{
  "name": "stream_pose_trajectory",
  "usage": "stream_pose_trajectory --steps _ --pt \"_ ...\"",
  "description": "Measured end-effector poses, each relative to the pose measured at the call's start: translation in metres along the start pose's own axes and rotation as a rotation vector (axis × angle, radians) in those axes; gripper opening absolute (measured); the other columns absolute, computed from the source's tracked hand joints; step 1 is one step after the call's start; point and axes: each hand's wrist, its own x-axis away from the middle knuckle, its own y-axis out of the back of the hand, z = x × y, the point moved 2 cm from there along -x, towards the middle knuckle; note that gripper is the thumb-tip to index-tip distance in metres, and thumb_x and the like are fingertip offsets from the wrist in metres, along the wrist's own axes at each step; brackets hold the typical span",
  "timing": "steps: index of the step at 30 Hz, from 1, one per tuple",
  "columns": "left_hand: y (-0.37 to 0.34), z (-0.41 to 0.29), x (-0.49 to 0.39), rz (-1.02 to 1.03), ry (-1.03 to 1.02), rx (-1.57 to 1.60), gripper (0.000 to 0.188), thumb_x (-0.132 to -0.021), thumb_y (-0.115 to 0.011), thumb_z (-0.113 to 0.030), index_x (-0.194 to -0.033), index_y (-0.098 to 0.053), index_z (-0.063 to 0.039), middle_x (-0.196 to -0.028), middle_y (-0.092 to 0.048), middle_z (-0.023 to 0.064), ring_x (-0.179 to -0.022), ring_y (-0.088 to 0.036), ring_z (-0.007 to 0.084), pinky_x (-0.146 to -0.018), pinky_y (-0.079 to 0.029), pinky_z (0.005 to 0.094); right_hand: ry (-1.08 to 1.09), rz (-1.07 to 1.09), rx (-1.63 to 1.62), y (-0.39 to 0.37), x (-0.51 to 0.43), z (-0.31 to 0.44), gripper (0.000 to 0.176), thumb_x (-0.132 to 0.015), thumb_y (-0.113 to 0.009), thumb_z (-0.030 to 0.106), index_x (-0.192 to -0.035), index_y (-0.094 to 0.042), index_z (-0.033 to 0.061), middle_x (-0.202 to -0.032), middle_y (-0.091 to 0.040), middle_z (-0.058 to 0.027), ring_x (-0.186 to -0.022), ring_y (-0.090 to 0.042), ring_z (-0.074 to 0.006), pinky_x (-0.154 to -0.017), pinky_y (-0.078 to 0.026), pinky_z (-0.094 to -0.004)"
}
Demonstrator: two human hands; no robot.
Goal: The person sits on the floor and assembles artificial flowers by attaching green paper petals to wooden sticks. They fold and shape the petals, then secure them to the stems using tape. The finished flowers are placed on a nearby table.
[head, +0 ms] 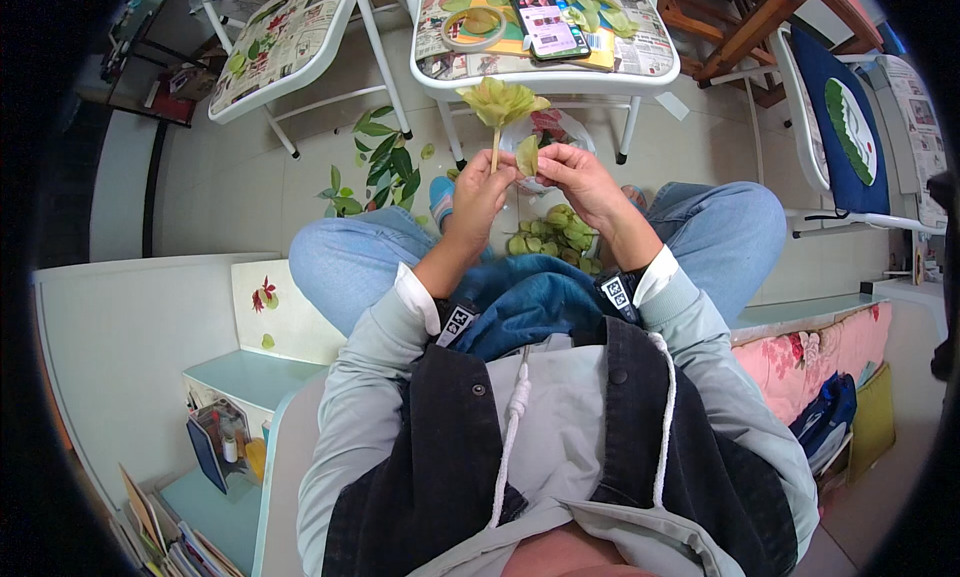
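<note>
A flower of pale green petals stands upright on a thin stick, which my left hand grips between thumb and fingers. My right hand pinches a single yellow-green petal or leaf just right of the stick, close to the left fingertips. Below the hands, a heap of similar green pieces lies near the floor between my legs. Behind the hands is a clear plastic bag with something red in it.
A newspaper-covered chair ahead holds a smartphone, a roll of tape and loose petals. Another covered chair stands to the left. Leafy green cuttings lie on the floor. A folding chair with a blue cover is at right.
</note>
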Motion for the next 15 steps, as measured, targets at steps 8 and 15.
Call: stream_pose_trajectory --steps 8,15 --pt "-0.0050 -0.0002 0.0010 -0.012 -0.089 -0.056 0.019 -0.089 -0.063 -0.011 -0.105 -0.055 -0.004 -0.080 -0.053 -0.0032 -0.049 -0.035 0.0001 -0.043 -0.024 0.0170 0.011 0.064 0.017 -0.0033 0.0030 -0.0019 0.012 -0.090 -0.063 0.018 -0.095 -0.064 0.0070 -0.084 -0.062 0.0025 -0.077 -0.055 -0.0054 -0.073 -0.043 -0.0209" --pt "-0.0024 -0.0071 0.0005 -0.057 -0.105 -0.043 0.016 -0.096 -0.053 -0.015 -0.103 -0.059 -0.002 -0.080 -0.054 -0.0030 -0.049 -0.034 -0.0001 -0.043 -0.023 0.0168 0.093 0.052 0.138 -0.0033 0.0022 0.0000 0.014 -0.091 -0.061 0.017 -0.098 -0.062 0.0053 -0.088 -0.062 0.0021 -0.081 -0.054 -0.0056 -0.076 -0.043 -0.0206"
